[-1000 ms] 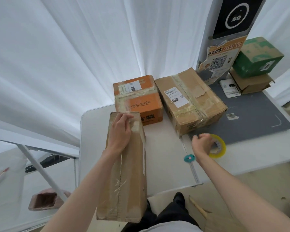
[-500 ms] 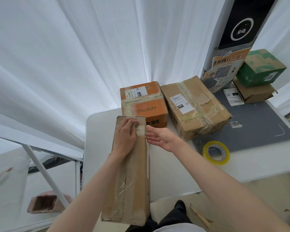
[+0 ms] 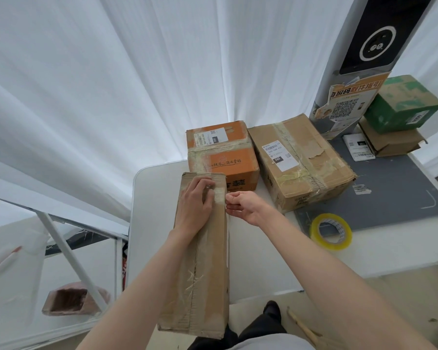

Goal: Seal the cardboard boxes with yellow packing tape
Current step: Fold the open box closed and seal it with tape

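Note:
A long, narrow cardboard box [image 3: 208, 263] lies lengthwise on the white table [image 3: 154, 223], its near end hanging over the edge toward me. My left hand [image 3: 195, 205] rests flat on its top near the far end, fingers pressing a pale tape strip [image 3: 219, 195] that crosses the box. My right hand [image 3: 243, 205] is at the box's right edge with curled fingers, pinching the end of that strip. The yellow tape roll [image 3: 330, 231] lies flat on the table to the right, untouched.
An orange box [image 3: 223, 157] and a larger brown box [image 3: 301, 162], both taped, stand behind the long box. A grey mat [image 3: 395, 198] is at the right, with a green box [image 3: 402, 104] stacked on a brown one behind it. White curtains hang all around.
My right hand let go of the yellow tape roll, crossed left to the long box and curled its fingers at the box's right edge. My left hand stayed on the box top.

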Available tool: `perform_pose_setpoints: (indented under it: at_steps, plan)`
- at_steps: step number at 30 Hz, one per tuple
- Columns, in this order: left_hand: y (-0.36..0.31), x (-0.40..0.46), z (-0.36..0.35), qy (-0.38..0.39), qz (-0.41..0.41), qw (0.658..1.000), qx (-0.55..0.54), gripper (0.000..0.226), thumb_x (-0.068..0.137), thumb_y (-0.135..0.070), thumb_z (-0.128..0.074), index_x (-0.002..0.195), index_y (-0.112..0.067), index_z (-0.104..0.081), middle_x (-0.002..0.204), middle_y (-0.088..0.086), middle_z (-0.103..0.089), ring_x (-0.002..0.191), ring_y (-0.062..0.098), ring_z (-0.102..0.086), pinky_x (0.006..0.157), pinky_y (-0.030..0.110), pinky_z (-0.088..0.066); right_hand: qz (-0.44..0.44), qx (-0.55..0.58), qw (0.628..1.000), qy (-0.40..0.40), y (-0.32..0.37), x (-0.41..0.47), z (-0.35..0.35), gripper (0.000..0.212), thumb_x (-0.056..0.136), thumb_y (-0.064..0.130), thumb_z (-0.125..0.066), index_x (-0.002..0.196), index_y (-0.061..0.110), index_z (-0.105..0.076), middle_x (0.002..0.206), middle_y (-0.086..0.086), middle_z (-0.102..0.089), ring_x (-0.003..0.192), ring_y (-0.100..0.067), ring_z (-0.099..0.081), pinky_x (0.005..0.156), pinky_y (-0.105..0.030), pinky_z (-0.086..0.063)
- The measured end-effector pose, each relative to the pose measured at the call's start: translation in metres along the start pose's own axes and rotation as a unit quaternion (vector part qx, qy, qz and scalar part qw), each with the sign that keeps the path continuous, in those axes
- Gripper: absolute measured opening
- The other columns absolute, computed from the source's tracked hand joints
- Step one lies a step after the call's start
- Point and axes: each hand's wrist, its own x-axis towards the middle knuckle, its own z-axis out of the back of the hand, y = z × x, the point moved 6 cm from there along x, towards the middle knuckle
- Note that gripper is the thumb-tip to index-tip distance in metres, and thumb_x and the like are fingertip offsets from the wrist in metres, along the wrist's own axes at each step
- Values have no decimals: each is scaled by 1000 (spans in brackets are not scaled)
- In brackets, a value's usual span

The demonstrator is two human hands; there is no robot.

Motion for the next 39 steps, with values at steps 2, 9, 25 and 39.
perform_pose_setpoints:
  at_steps: [2,9,25,39]
  plan:
    - [-3,0,-2,-2,-15,1000,10,18,97,-30,-62,114,-23,-64,123,-12,-58,116,11,-55,99,36,-49,-9,-1,1000,4,0,1,1,8,98,1,-61,101,3,-67,86,-9,-66,77,-19,-62,74,-31,-58]
    - [-6,-1,-7,5,-35,998,61,44,88,-63,-64,114,-29,-56,123,-14,-51,116,9,-49,97,28,-42,1,-23,1000,-12,1,-5,-2,21,101,5,-56,118,1,-67,102,-13,-68,88,-20,-63,72,-32,-55]
    - [-7,-4,-7,-10,-29,998,62,23,100,-41,-40,114,-28,-53,122,-10,-52,113,12,-48,98,37,-41,201,-203,940,-185,10,-48,-11,18,94,14,-68,109,10,-75,106,-6,-74,95,-19,-69,84,-30,-59]
    - [52,38,26,140,82,986,-45,84,78,-50,-83,149,-25,-45,143,0,-45,134,21,-43,112,39,-40,237,-469,851,-5,48,-15,-41,114,72,45,-88,159,18,-18,161,-4,-27,147,-24,-28,120,-46,-31]
